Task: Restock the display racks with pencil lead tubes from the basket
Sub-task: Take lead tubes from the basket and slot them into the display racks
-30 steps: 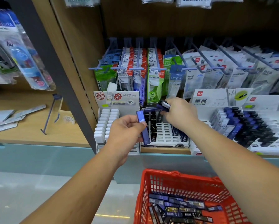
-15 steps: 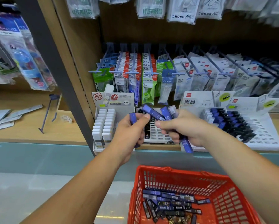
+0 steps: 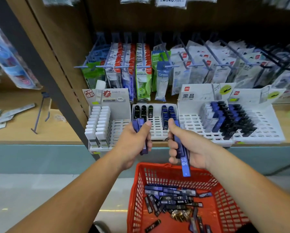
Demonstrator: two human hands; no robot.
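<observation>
My left hand grips a small bundle of blue pencil lead tubes upright in front of the middle white display rack. My right hand holds more blue lead tubes; one marked HB 0.5 sticks down from the fist. The middle rack holds a few black tubes at its back left and blue ones at its back right. A red basket below my hands contains several loose blue and black tubes.
A rack of white-capped tubes stands left of the middle rack. Two racks with blue and black tubes stand to the right. Packets hang on blue hooks above. A dark upright post divides the shelves.
Both hands have pulled back from the rack and lowered toward the basket. The right hand's tubes now point downward. The left hand holds a bundle instead of one tube.
</observation>
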